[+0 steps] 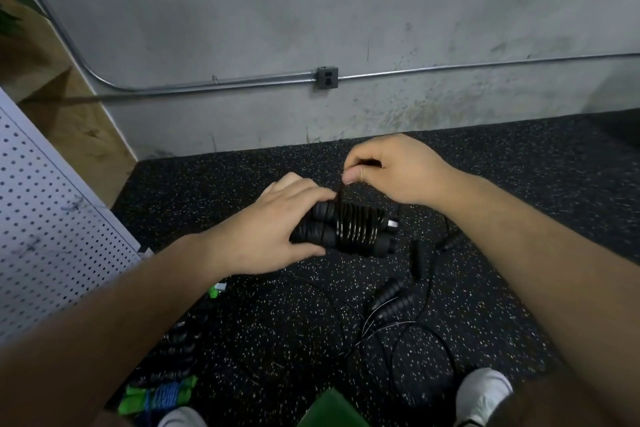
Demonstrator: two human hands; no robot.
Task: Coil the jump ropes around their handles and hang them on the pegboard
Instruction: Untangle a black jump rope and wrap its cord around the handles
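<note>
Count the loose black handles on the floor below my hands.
4 handles: a ribbed pair lying together at centre, one just above them, one farther up and right. Others may be hidden.

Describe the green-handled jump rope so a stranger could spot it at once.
Start at the white pegboard on the left and drop to the speckled black floor below it. The green-handled jump rope lies there by the left white shoe; it alone has green handles wound with blue cord, the others are black.

The left hand [273,229] hides part of the black handles [313,230].
</note>
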